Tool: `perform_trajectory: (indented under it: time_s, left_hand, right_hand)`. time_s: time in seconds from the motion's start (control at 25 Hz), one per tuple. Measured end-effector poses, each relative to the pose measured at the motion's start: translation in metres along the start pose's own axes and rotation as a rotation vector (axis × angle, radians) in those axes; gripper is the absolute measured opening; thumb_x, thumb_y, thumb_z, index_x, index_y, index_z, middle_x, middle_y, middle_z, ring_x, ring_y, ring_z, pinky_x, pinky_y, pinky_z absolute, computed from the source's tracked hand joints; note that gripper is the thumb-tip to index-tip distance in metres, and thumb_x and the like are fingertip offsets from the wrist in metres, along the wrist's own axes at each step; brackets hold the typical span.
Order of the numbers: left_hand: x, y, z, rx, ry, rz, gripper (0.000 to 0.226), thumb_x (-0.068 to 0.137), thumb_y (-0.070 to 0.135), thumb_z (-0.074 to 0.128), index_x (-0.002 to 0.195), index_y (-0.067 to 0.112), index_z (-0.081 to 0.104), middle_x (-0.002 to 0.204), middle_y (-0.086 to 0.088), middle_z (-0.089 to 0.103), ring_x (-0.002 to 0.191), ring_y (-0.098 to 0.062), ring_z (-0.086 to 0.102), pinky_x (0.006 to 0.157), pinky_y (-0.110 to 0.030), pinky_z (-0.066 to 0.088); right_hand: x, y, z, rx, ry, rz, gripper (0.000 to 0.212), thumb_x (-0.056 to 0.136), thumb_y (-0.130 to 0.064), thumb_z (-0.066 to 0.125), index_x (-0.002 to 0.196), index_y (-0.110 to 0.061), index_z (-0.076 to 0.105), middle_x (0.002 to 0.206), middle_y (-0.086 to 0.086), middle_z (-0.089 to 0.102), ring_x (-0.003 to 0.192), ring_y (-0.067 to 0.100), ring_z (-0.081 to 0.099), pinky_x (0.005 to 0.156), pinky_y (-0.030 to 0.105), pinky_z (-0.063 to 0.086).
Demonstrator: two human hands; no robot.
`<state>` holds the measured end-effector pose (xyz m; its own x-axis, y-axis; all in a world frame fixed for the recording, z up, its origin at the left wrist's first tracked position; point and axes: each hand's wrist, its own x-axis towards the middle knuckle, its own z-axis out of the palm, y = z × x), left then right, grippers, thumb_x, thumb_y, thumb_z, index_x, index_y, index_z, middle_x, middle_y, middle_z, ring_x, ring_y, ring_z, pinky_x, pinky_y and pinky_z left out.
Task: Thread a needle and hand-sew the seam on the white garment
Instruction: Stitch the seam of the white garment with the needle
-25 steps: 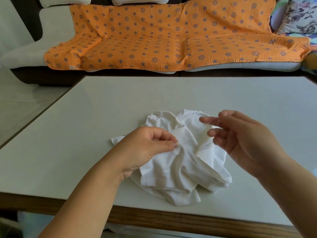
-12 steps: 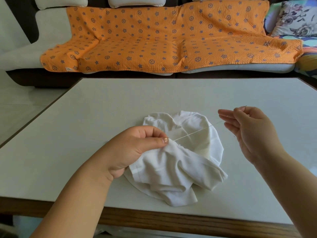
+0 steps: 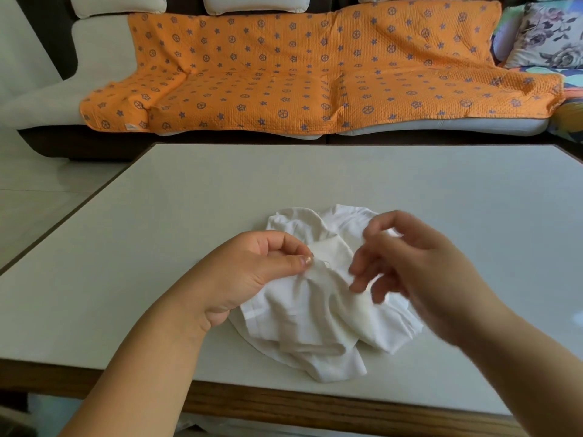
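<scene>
The crumpled white garment (image 3: 315,313) lies on the pale table (image 3: 284,184) near its front edge. My left hand (image 3: 252,272) pinches a raised fold of the garment between thumb and forefinger. A small loop of white thread (image 3: 326,264) shows just right of that thumb. My right hand (image 3: 419,272) hovers over the right side of the garment, blurred by motion, with its fingers pointing left toward the fold. The blur hides the needle, and I cannot tell whether these fingers hold it.
Along the near side of the table runs a wooden edge (image 3: 315,405). Behind the table stands a sofa covered by an orange patterned blanket (image 3: 315,74), with floral cushions (image 3: 549,36) at the far right. Pale floor (image 3: 38,200) lies to the left.
My right hand first drew the thread out taut to the right, then swung back left over the garment. The thread has gone slack into a small loop. My left hand keeps its pinch.
</scene>
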<state>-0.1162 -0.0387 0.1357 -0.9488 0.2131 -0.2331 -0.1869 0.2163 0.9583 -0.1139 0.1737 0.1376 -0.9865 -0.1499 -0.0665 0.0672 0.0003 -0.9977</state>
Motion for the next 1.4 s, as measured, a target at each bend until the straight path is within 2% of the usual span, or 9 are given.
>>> perform_trajectory:
  time_s: [0.08,0.16,0.52,0.8,0.96,1.12,1.24,1.32,1.4]
  left_hand:
    - [0.001,0.000,0.000,0.013,0.005,0.022,0.006,0.079,0.021,0.072,0.085,0.020,0.074,0.083,0.009,0.073,0.087,0.000,0.066,0.087,-0.020,0.042]
    - [0.002,-0.001,0.000,0.033,0.005,0.032,0.006,0.082,0.019,0.071,0.087,0.018,0.073,0.082,0.009,0.073,0.087,0.002,0.066,0.085,-0.017,0.041]
    - [0.001,-0.002,-0.001,0.042,-0.005,0.033,0.004,0.086,0.015,0.068,0.088,0.018,0.070,0.080,0.009,0.073,0.082,0.003,0.066,0.074,-0.008,0.044]
    - [-0.001,-0.001,-0.001,0.061,-0.017,0.032,0.007,0.084,0.018,0.071,0.090,0.016,0.071,0.088,0.002,0.077,0.093,-0.003,0.070,0.087,-0.017,0.043]
    - [-0.002,-0.001,0.002,0.098,-0.059,0.037,0.008,0.083,0.015,0.072,0.090,0.011,0.072,0.089,0.000,0.078,0.094,-0.006,0.071,0.085,-0.011,0.048]
    - [-0.001,-0.002,0.008,0.115,-0.031,0.040,0.009,0.084,0.014,0.072,0.093,0.011,0.072,0.089,0.002,0.078,0.093,-0.003,0.071,0.079,-0.005,0.047]
    - [-0.001,-0.001,0.011,0.123,-0.021,0.022,0.016,0.085,0.019,0.073,0.100,0.023,0.073,0.096,0.012,0.077,0.098,0.006,0.067,0.077,0.000,0.044]
    - [-0.001,-0.002,0.014,0.141,-0.029,0.029,0.020,0.085,0.020,0.074,0.103,0.029,0.074,0.100,0.015,0.076,0.102,0.008,0.065,0.084,-0.005,0.044]
    - [-0.001,-0.002,0.016,0.144,-0.021,0.042,0.020,0.086,0.017,0.072,0.102,0.028,0.076,0.098,0.013,0.076,0.100,0.005,0.067,0.090,-0.013,0.047]
  right_hand:
    - [-0.016,0.000,0.018,-0.067,-0.199,0.075,0.007,0.098,-0.014,0.051,0.093,-0.009,0.054,0.063,0.014,0.065,0.049,0.025,0.061,0.040,0.025,0.041]
    - [-0.021,0.006,0.023,-0.125,-0.262,0.133,0.013,0.097,-0.024,0.055,0.096,-0.010,0.057,0.061,0.013,0.064,0.046,0.023,0.059,0.040,0.024,0.039]
    - [-0.017,0.012,0.025,-0.100,-0.223,0.166,0.015,0.097,-0.022,0.055,0.098,-0.007,0.059,0.057,0.013,0.061,0.041,0.021,0.053,0.040,0.023,0.037]
    - [-0.017,0.014,0.026,-0.128,-0.227,0.176,0.015,0.098,-0.022,0.054,0.099,-0.007,0.058,0.057,0.011,0.062,0.043,0.021,0.053,0.040,0.024,0.038]
    - [-0.017,0.016,0.030,-0.143,-0.188,0.175,0.016,0.099,-0.023,0.053,0.097,-0.008,0.057,0.058,0.010,0.065,0.044,0.021,0.056,0.042,0.023,0.040]
    - [-0.016,0.021,0.032,-0.132,-0.118,0.157,0.015,0.100,-0.021,0.050,0.099,-0.007,0.055,0.064,0.011,0.069,0.049,0.021,0.062,0.045,0.025,0.046]
    - [-0.015,0.021,0.032,-0.097,-0.090,0.145,0.014,0.101,-0.019,0.048,0.100,-0.006,0.053,0.070,0.015,0.071,0.051,0.021,0.065,0.049,0.025,0.050]
    - [-0.016,0.022,0.032,-0.086,-0.080,0.140,0.011,0.101,-0.016,0.048,0.100,-0.005,0.051,0.071,0.015,0.072,0.054,0.023,0.066,0.051,0.026,0.051]
    - [-0.015,0.021,0.032,-0.061,-0.056,0.129,0.007,0.100,-0.014,0.050,0.103,-0.007,0.048,0.072,0.016,0.072,0.059,0.028,0.069,0.054,0.029,0.054]
